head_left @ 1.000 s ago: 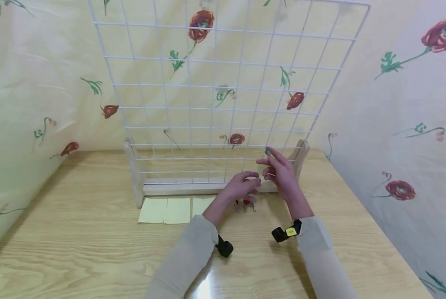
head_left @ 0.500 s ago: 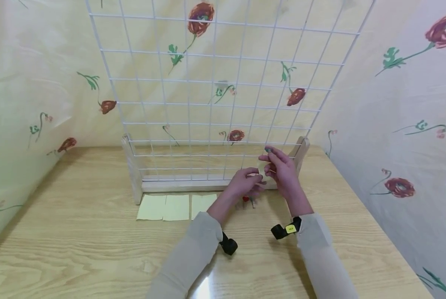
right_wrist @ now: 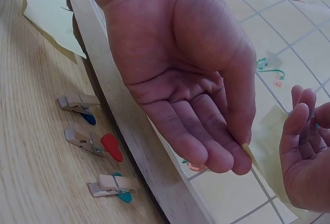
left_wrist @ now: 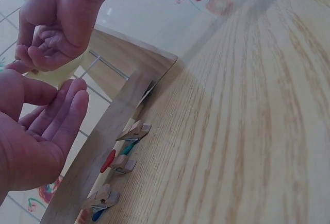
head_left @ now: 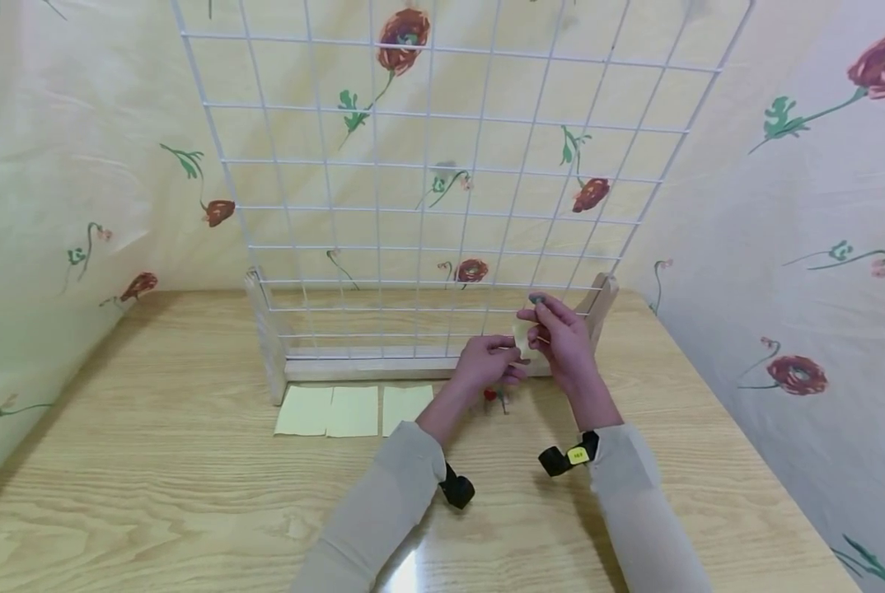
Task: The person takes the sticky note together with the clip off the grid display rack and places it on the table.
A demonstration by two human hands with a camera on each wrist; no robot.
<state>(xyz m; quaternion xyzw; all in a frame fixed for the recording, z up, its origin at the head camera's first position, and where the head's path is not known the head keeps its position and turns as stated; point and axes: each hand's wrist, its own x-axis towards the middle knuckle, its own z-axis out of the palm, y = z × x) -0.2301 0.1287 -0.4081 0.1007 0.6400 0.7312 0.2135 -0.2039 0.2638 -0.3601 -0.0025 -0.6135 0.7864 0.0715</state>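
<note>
In the head view my left hand [head_left: 487, 362] pinches a pale yellow paper note [right_wrist: 273, 152] between thumb and forefinger. The note stands upright close to the white wire grid [head_left: 428, 210]. Beside it, to the right, my right hand [head_left: 567, 342] has curled fingers and pinches a small teal piece [head_left: 536, 300] at its fingertips, mostly hidden. Below the hands, small wooden clothespins lie on the table: one with a blue tip [right_wrist: 80, 104], one with a red heart [right_wrist: 88, 142], one with a teal heart [right_wrist: 114, 185].
Three pale yellow notes, including the left one [head_left: 305, 412], lie along the grid's wooden base [head_left: 368, 369]. Wooden uprights, such as the right one [head_left: 598, 309], hold the grid. The wood-grain table [head_left: 153, 461] meets flowered walls [head_left: 769, 272].
The left hand has moved slightly right toward the right hand, and the yellow note now shows between them. The right hand has shifted only a little.
</note>
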